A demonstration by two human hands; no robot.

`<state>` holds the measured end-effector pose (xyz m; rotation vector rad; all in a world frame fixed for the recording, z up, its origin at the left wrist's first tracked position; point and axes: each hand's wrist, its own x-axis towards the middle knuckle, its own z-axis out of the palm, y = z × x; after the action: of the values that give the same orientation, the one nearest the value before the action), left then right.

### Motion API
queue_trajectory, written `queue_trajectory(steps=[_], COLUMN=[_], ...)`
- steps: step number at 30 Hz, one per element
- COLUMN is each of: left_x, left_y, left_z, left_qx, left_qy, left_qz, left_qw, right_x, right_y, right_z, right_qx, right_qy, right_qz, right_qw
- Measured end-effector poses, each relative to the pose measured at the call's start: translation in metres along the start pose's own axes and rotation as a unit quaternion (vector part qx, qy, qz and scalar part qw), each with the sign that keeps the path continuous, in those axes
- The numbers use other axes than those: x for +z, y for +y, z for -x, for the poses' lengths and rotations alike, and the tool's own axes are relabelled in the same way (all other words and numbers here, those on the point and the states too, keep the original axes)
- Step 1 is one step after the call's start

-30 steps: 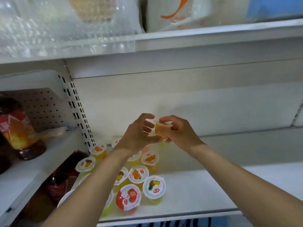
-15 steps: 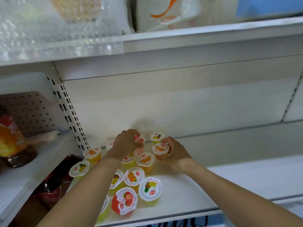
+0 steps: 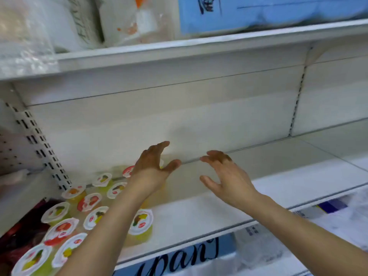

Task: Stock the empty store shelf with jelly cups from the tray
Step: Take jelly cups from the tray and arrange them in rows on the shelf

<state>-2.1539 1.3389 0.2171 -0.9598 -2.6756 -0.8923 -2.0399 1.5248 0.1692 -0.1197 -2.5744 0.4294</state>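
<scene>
Over the white shelf (image 3: 199, 214) both hands hover, holding nothing. Left hand (image 3: 151, 166) has its fingers (image 3: 161, 145) straight and spread, thumb out, just above the back row of jelly cups (image 3: 87, 204). Right hand (image 3: 225, 176) hangs beside it, clear of the cups, fingers (image 3: 213, 155) loose and apart. Jelly cups stand packed at the shelf's left end, foil lids up, a tidy block that fills from the corner outward (sensible: it keeps faces readable and leaves the bare run to the right free). One yellow cup (image 3: 140, 226) sits at the block's front right edge, by the left forearm. No tray in view, so I judge the next move is a reach away for more stock. Blur hides the rearmost cups under the left palm.
</scene>
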Motion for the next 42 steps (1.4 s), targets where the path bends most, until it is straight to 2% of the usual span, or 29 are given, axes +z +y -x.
queue_trajectory(steps=[2,6,11,14,21,26,30,33,38,42], left_x=[0.024,0.089,0.189,0.247,0.365,0.442,0.513,0.570,0.669,0.747], left_y=[0.042,0.132,0.235,0.292,0.391,0.437,0.458,0.467,0.488,0.505], left_z=[0.013,0.043,0.069,0.090,0.143,0.152,0.150,0.143,0.120,0.109], left_qx=[0.065,0.178,0.254,0.278,0.349,0.387,0.375,0.331,0.187,0.068], left_qy=[0.030,0.053,-0.029,-0.095,-0.240,-0.317,-0.398,-0.479,-0.581,-0.601], left_qz=[0.040,0.076,0.056,0.058,0.028,-0.018,-0.039,-0.026,0.029,0.064], left_qw=[0.997,0.980,0.965,0.954,0.905,0.866,0.836,0.813,0.792,0.794], right_x=[-0.022,-0.074,-0.148,-0.184,-0.237,-0.236,-0.215,-0.198,-0.166,-0.136], right_y=[0.029,0.092,0.169,0.213,0.299,0.355,0.400,0.437,0.519,0.590], right_z=[0.032,0.111,0.224,0.296,0.438,0.497,0.528,0.543,0.550,0.557], right_qx=[0.003,0.077,0.170,0.242,0.439,0.540,0.583,0.616,0.652,0.673], right_qy=[0.047,0.087,0.103,0.085,-0.001,-0.050,-0.120,-0.144,-0.166,-0.190], right_qz=[0.025,0.062,0.113,0.157,0.186,0.137,0.099,0.051,0.016,0.013], right_qw=[0.999,0.991,0.974,0.954,0.879,0.829,0.798,0.772,0.740,0.715])
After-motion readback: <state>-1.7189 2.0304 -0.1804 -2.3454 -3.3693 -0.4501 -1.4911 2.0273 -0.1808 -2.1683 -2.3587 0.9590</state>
